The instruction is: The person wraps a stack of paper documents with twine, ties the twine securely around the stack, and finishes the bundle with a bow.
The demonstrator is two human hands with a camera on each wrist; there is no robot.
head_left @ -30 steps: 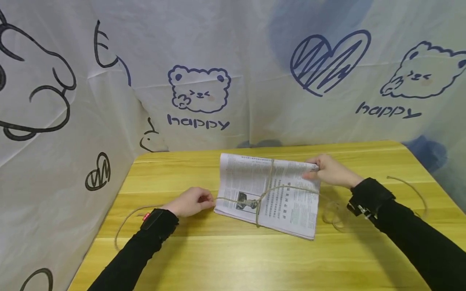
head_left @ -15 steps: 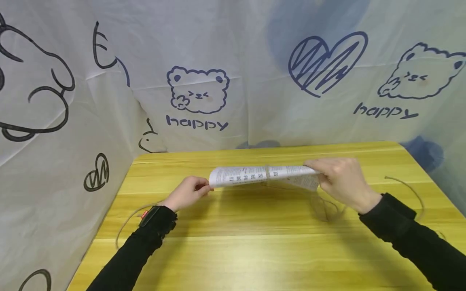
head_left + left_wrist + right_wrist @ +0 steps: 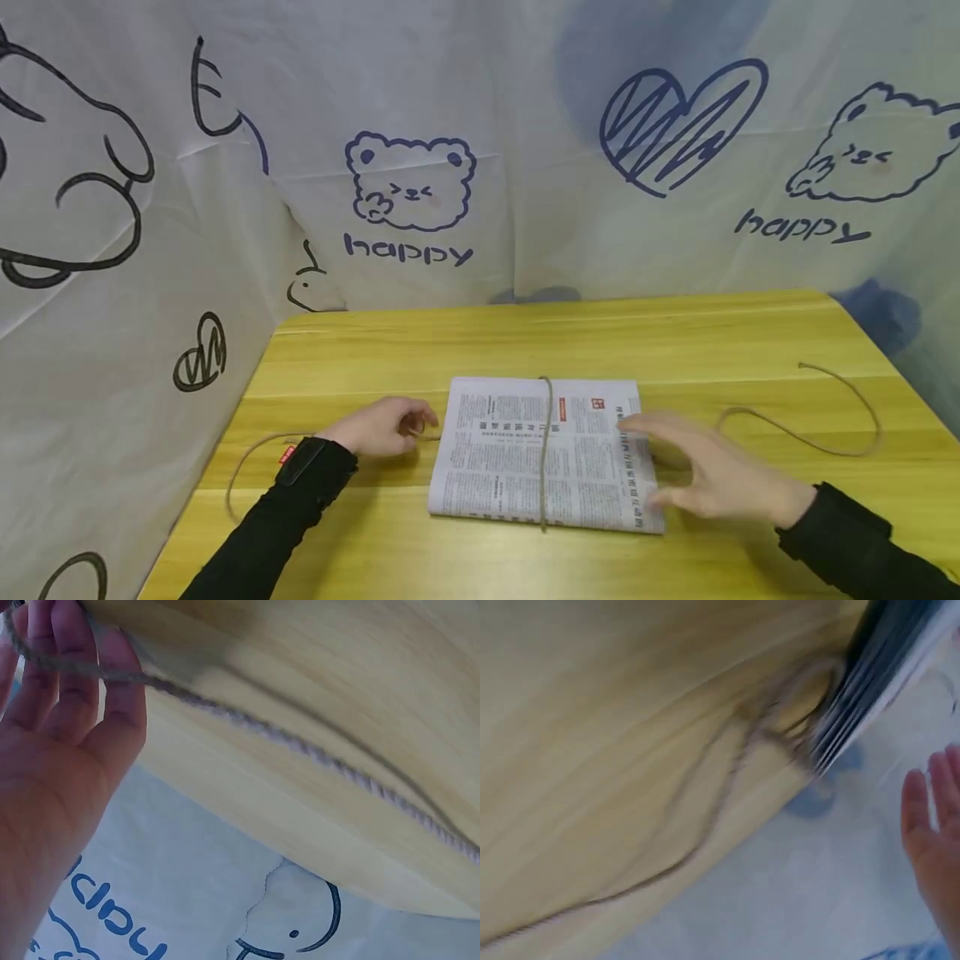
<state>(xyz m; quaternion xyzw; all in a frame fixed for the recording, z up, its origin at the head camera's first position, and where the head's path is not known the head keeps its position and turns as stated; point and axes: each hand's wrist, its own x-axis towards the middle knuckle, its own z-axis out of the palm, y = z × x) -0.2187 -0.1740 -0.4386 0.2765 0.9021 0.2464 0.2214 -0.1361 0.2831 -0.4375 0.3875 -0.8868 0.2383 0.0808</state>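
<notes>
The yellow surface [image 3: 675,333] carried the folded newspaper [image 3: 495,454] near its middle. The twine [image 3: 544,450] crossed over the newspaper from far to near. My right hand [image 3: 712,479] hovered spread at its right edge. My left hand [image 3: 382,425] pinched the twine at its left edge.

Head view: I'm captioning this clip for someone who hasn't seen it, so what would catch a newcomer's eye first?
Most striking is the folded newspaper lying flat near the middle of the yellow wooden table, with a strand of twine running front to back across it. The left hand holds the twine just left of the paper, while the right hand hovers open at its right edge. Behind, a white curtain bears bears, hearts and "happy".
</notes>
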